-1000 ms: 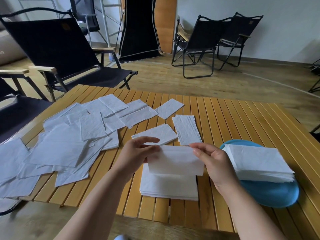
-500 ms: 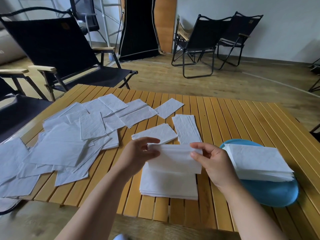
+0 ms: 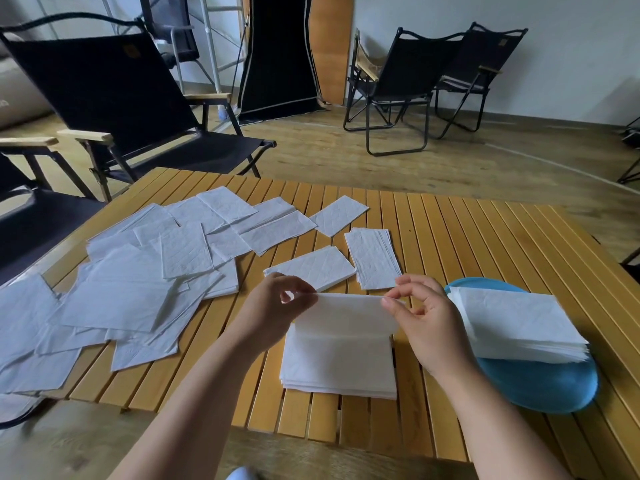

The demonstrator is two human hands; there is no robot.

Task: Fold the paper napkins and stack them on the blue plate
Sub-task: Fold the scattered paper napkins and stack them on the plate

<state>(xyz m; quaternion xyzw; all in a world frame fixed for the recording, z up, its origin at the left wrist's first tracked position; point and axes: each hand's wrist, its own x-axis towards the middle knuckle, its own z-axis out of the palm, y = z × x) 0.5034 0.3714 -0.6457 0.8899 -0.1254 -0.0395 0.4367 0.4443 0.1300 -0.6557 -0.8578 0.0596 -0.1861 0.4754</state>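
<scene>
Left hand and right hand each in a pinching grip on a top corner of one napkin, raised above a small stack on the desk. Blue plate mostly hidden beneath folded napkins. Loose napkins cut off at left.

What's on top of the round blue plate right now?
A thick stack of folded white paper napkins sits on the round blue plate, overhanging its right rim. The plate's middle and far side are covered.
</scene>
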